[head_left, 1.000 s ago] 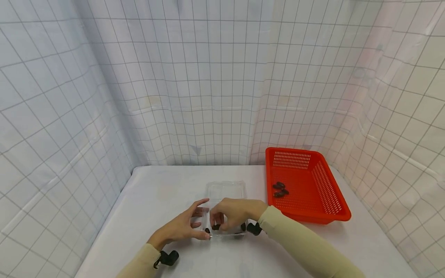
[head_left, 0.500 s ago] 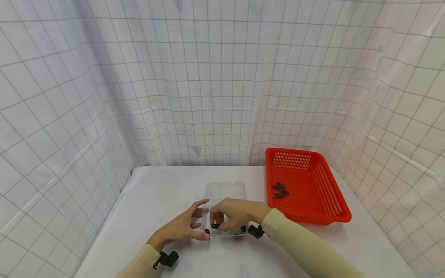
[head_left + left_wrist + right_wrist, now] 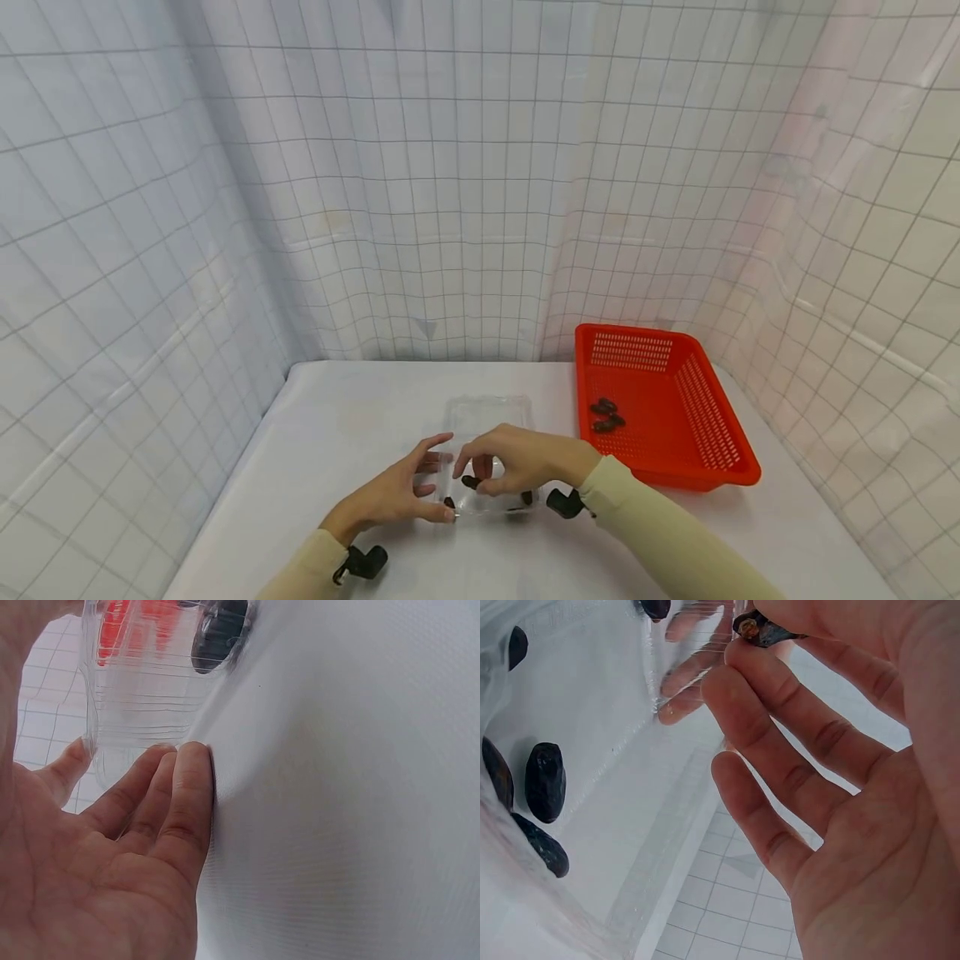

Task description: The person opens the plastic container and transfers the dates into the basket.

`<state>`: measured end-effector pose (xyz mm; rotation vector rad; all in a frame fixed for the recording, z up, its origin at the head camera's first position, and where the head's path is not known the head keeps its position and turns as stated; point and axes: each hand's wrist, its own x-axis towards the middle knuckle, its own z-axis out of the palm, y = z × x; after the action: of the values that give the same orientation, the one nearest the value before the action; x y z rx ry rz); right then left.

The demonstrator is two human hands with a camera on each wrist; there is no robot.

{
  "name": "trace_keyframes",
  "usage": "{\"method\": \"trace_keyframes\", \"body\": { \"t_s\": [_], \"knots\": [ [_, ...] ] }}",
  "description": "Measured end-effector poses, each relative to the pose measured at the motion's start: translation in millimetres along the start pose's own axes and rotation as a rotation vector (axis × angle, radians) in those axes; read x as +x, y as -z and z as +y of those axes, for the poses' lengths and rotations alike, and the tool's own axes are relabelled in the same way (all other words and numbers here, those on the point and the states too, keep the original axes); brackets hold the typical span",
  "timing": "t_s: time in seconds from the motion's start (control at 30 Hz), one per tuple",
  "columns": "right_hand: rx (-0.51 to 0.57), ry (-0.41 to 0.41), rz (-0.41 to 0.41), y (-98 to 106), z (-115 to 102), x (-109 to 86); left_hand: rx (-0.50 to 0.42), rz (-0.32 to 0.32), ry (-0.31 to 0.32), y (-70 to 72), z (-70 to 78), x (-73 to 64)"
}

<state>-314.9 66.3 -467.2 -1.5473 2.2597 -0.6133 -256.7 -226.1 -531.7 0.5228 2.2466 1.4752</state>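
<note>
Pieces [image 3: 546,782], dark, oval: one pinched in your right hand's grip [image 3: 517,460] over one clear box [image 3: 604,697]; five visible inside; four in one red basket [image 3: 656,400]. Your left hand [image 3: 390,494], fingers extended, touches the box.

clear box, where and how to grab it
By its left and right walls, I'd say, one hand from each outer side: the clear box has raised walls there, and the left hand touches the left one. The far side seems worse, since the clear lid lies there. The right hand holds a dark fruit, so free it first.
</note>
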Motion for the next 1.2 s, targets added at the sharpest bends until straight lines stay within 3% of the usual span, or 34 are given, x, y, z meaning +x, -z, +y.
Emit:
{"method": "trace_keyframes", "body": {
  "t_s": [0.5, 0.8, 1.2],
  "knots": [
    [0.052, -0.086, 0.120, 14.5, -0.3, -41.3, -0.014, 0.012, 0.017, -3.8, 1.7, 1.9],
    [0.016, -0.105, 0.201, 25.9, 8.6, -68.5, -0.004, 0.028, 0.012, -2.6, 0.2, -0.6],
    [-0.023, -0.200, 0.271, 43.0, 17.8, -100.3, -0.009, 0.021, 0.022, -1.7, 1.8, -0.9]
  ]
}}
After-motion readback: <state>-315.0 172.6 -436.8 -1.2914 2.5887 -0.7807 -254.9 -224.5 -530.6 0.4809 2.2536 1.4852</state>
